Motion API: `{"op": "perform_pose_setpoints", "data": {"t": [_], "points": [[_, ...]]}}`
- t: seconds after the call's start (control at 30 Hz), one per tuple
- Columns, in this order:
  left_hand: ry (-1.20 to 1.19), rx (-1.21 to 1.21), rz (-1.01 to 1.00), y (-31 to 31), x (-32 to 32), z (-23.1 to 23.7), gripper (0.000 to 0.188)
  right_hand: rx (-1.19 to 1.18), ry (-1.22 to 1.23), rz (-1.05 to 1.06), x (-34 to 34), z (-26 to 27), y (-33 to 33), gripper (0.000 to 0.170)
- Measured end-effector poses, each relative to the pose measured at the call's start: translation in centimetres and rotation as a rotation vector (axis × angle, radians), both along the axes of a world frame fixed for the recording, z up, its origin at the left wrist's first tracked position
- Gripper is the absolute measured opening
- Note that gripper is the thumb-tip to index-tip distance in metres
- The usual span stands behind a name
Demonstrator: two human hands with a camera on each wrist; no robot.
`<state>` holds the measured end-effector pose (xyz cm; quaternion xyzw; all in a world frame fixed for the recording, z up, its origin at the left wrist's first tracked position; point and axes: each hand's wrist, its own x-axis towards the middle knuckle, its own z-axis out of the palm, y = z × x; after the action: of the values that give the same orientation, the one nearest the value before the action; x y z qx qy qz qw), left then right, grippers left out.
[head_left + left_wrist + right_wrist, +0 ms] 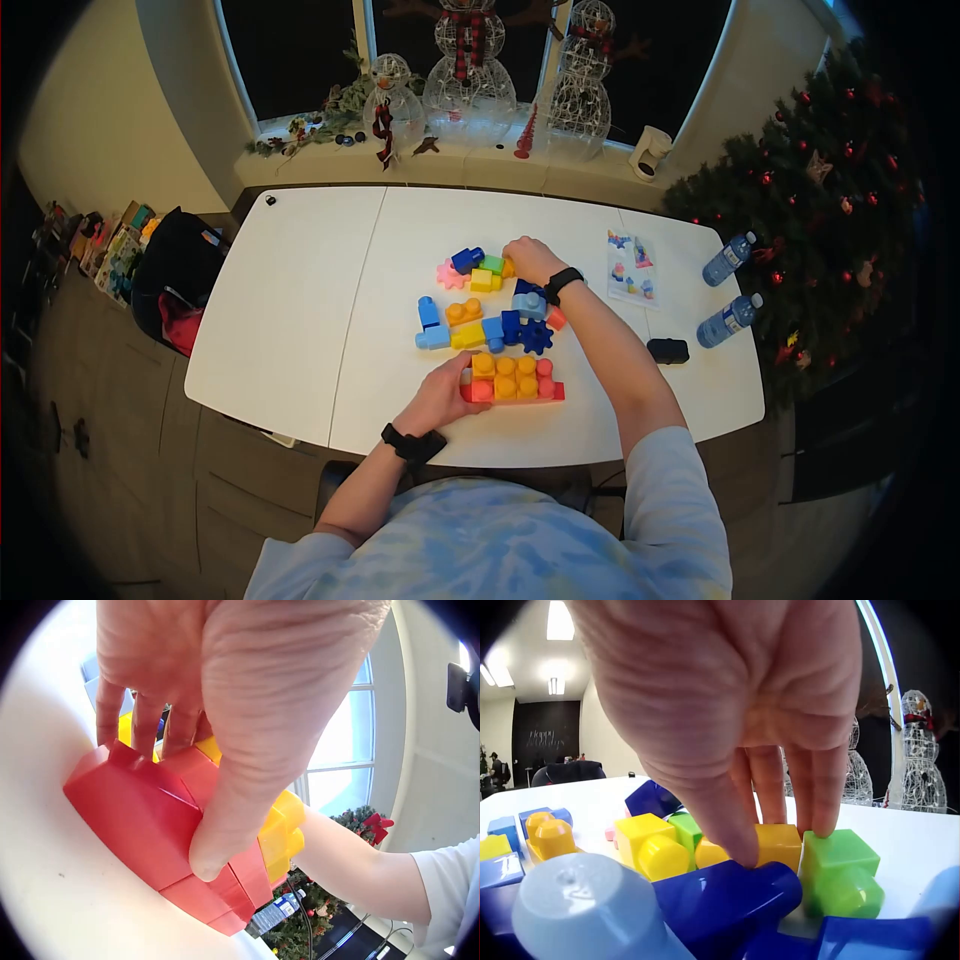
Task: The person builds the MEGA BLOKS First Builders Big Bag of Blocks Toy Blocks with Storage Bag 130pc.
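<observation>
At the near side of the table, my left hand (437, 393) holds a built stack of red and yellow toy building blocks (515, 379). In the left wrist view its thumb presses the red side while the fingers reach over the far side. Farther off, my right hand (535, 262) reaches down among loose blocks. The right wrist view shows it pinching an orange block (778, 844), thumb in front and fingers behind. A green block (840, 862) stands right beside those fingertips, a yellow block (646, 840) to the left, and a dark blue block (727, 896) in front.
Between the hands lie more blocks, among them a light blue one (432, 337) and a dark blue gear (537, 337). A pink gear (452, 274) sits farther back. To the right are a picture sheet (633, 268), a black case (668, 351) and two water bottles (728, 322).
</observation>
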<state>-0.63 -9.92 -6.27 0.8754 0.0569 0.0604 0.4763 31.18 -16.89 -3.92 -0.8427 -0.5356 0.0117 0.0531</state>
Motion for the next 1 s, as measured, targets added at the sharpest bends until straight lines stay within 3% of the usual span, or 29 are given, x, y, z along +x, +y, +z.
{"op": "perform_pose_setpoints", "data": {"t": [0.13,0.3,0.37,0.4,0.47,0.5,0.53,0.6,0.77,1.0], "points": [[-0.052,-0.085,-0.027,-0.3,0.0,0.8,0.087,0.044,-0.077,0.051,0.3,-0.6,0.1,0.012],[-0.108,-0.073,-0.008,-0.6,0.1,0.5,0.08,0.078,-0.112,-0.002,-1.1,2.2,-1.6,0.014],[-0.085,-0.086,-0.007,-0.7,0.2,0.7,0.078,0.358,0.11,-0.023,-3.2,5.1,-3.8,0.029],[-0.093,-0.081,-0.002,-0.7,0.1,1.0,0.076,0.359,0.107,-0.032,-4.5,6.6,-5.1,0.029],[-0.102,-0.078,-0.01,-0.7,0.1,1.1,0.073,0.521,0.482,-0.085,-7.3,8.2,-8.0,0.043],[-0.104,-0.103,-0.009,-0.6,0.2,0.9,0.073,0.559,0.557,-0.049,-7.9,7.2,-9.5,0.051],[-0.104,-0.13,-0.008,-0.6,0.3,0.7,0.073,0.468,0.771,-0.186,-9.4,8.0,-11.0,0.046],[-0.093,-0.124,-0.018,-0.6,0.4,0.9,0.073,0.587,0.874,-0.117,-11.1,6.3,-13.7,0.043],[-0.049,-0.154,-0.015,-0.7,0.3,1.4,0.072,0.543,0.804,-0.084,-14.0,4.8,-17.4,0.043],[-0.063,-0.197,-0.002,-0.9,0.3,1.3,0.07,0.516,0.676,-0.036,-15.5,3.5,-17.4,0.038]]}}
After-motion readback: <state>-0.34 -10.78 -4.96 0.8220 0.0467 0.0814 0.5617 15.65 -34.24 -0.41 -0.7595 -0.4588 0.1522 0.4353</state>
